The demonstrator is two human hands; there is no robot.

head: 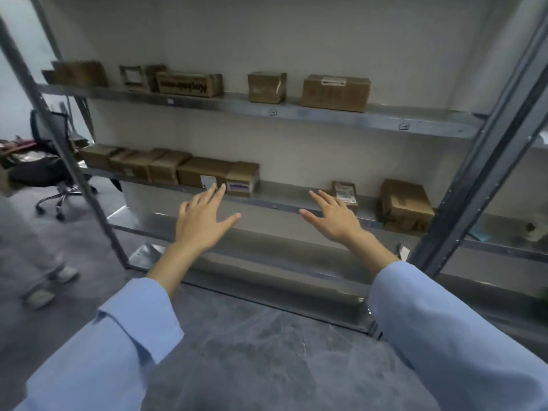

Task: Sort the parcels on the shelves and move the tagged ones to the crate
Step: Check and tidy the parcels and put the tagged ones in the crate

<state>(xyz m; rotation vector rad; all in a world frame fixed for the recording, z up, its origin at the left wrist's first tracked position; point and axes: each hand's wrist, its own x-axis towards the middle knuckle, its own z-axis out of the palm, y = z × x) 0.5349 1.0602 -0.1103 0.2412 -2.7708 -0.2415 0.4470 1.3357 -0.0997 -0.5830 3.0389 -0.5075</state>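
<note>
A grey metal rack (480,149) stood against a pale wall on a dark marbled floor (252,351), with one black office chair (56,179) off to the left and one other person's legs (38,262) near it. On the upper shelf (326,115) I counted six cardboard parcels, the far-left ones blurred; the rightmost upper parcel (336,94) carried a white label on top. On the middle shelf (284,205) six parcels sat packed side by side in a left row (166,170), and two more stood apart at the right: a small labelled parcel (345,193) and a bigger brown box (406,207). The end box (243,180) of the row showed a white label on its near face. Both my hands were raised before that shelf, fingers spread and holding nothing: my left hand (204,222) with fingertips at the end box, touching or not I could not tell, and my right hand (333,219) just in front of the small labelled parcel.
</note>
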